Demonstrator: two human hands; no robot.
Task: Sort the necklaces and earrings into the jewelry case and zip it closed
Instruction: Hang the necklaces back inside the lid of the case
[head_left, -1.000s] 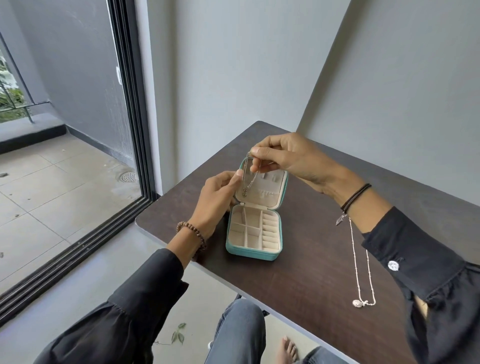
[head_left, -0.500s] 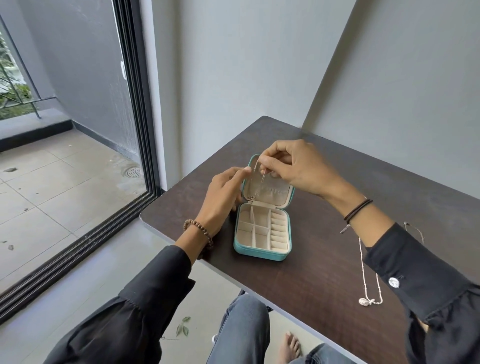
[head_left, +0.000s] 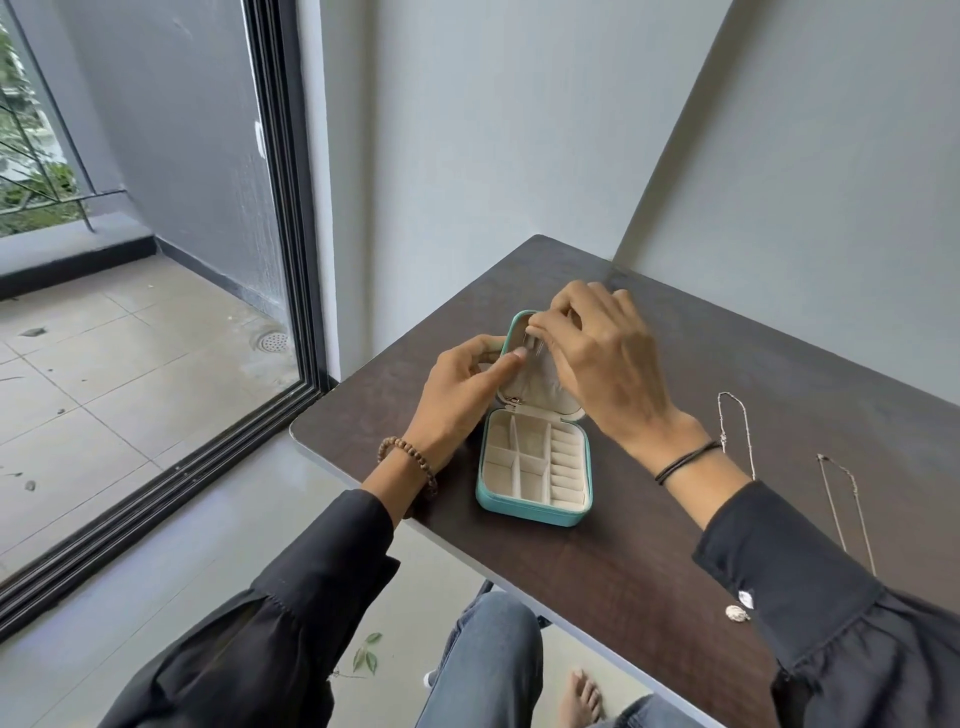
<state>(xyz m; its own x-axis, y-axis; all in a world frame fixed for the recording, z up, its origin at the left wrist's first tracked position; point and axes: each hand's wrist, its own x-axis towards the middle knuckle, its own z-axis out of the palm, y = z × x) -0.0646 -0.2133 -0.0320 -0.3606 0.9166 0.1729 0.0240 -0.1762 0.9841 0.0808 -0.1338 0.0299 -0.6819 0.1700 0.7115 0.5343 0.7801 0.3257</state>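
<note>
my right grip (head_left: 608, 364) pinches a silver necklace (head_left: 531, 344) against the raised lid (head_left: 540, 389) of the open teal jewelry case (head_left: 530, 512) on the tabletop (head_left: 623, 551). my left grip (head_left: 462, 389) pinches the lid's left edge. two other necklaces (head_left: 748, 441) lie to the right.

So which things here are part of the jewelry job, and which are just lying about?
Job: case; chain pinched by right hand; left hand at the lid; beaded necklace and second necklace on the table.
Lying about: leaf on the floor; drain.
</note>
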